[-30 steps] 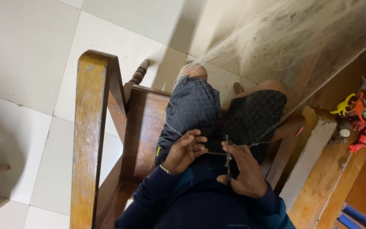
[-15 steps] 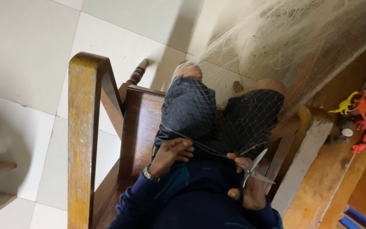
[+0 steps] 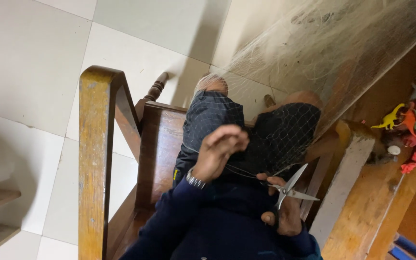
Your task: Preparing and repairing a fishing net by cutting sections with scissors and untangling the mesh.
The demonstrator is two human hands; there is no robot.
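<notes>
Head view looks straight down on a seated person's lap, where a fine pale mesh fishing net [image 3: 285, 130] lies draped over both knees and runs up and away toward a wooden beam. The left hand [image 3: 220, 151] is raised above the lap with its fingers [image 3: 232, 134] curled narrow; whether they pinch a strand of the net cannot be told. A silver wristwatch [image 3: 194, 180] sits just behind that hand at the cuff of a dark blue sleeve [image 3: 169, 216]. The right hand [image 3: 285, 214] is wrapped around the handles of a pair of silver steel scissors [image 3: 292, 188], whose blades stand open in a V and point up and away from the fingers, just beside a taut strand of net stretched between the two hands. Left of the left hand's fingers stands the worn brown wooden chair [image 3: 95, 159], its arm rail running toward the camera. Well apart to the right of the right hand's fingers lies a heap of small red, orange and yellow plastic toy figures [image 3: 412, 130]. Pale square floor tiles [image 3: 30, 72] lie beyond the chair.
</notes>
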